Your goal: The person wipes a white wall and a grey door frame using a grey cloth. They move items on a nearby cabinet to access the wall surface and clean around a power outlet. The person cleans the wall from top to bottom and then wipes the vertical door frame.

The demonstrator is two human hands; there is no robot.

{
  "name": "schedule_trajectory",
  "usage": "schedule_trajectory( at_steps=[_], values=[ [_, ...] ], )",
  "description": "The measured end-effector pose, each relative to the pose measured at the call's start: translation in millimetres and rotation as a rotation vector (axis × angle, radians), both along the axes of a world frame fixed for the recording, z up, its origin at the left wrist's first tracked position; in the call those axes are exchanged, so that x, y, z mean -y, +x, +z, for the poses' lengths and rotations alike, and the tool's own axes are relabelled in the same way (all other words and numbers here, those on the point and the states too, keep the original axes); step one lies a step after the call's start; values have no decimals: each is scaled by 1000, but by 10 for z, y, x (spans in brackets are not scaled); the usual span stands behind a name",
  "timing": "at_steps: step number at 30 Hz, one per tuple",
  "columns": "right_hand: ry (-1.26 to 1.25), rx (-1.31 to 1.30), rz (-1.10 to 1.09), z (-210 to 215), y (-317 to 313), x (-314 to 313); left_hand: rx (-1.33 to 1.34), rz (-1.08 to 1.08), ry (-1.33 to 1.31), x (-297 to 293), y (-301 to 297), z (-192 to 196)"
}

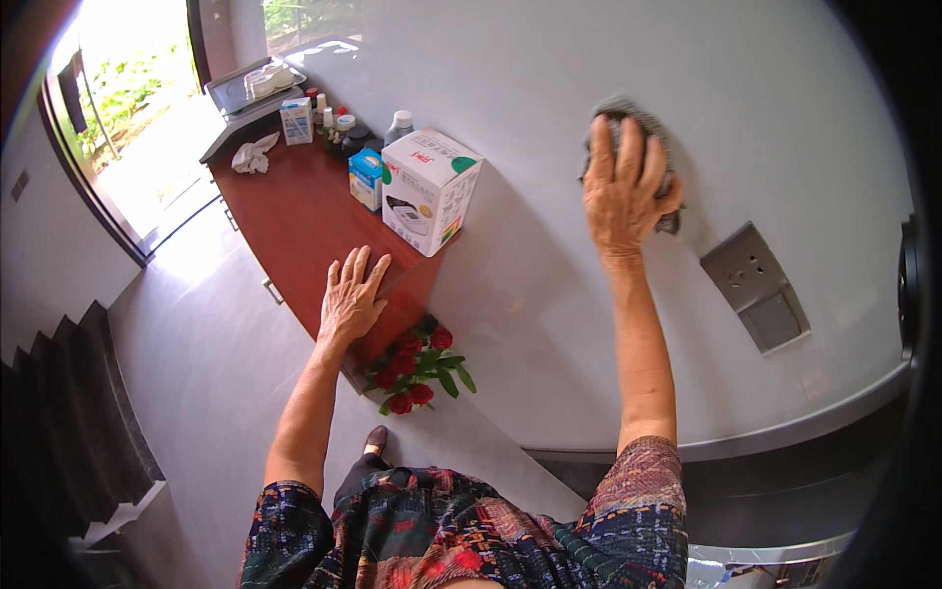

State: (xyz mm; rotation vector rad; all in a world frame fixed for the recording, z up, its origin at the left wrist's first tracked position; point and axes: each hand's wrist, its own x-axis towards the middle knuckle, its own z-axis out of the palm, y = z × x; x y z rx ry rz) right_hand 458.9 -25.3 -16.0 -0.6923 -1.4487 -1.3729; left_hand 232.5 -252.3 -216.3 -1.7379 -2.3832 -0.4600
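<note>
My right hand (625,191) presses a dark grey cloth (643,116) flat against the glossy pale wall (549,147). Its fingers spread over the cloth, which bunches out beyond the fingertips and below the thumb. My left hand (353,296) rests palm down near the front corner of a reddish-brown wooden cabinet (294,211), fingers extended and holding nothing. Just beyond that hand stands a white box (429,191) with a printed appliance picture, beside a small blue-and-white carton (366,180).
A grey socket and switch plate (756,287) sits on the wall below my right hand. Red flowers (412,368) stand low beside the cabinet. Bottles (343,126), a crumpled tissue (255,154) and a tray of cups (265,83) occupy its far end. Dark steps (78,412) lie left.
</note>
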Motion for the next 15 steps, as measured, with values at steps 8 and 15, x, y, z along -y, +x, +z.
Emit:
schedule_trajectory(
  at_steps=[8, 15],
  values=[
    [-340, 385, 43, -1516, -236, 23, 33, 3, -10, -31, 13, 33],
    [-595, 646, -35, -2410, -430, 141, 33, 12, -12, -40, -3, 46]
  ],
)
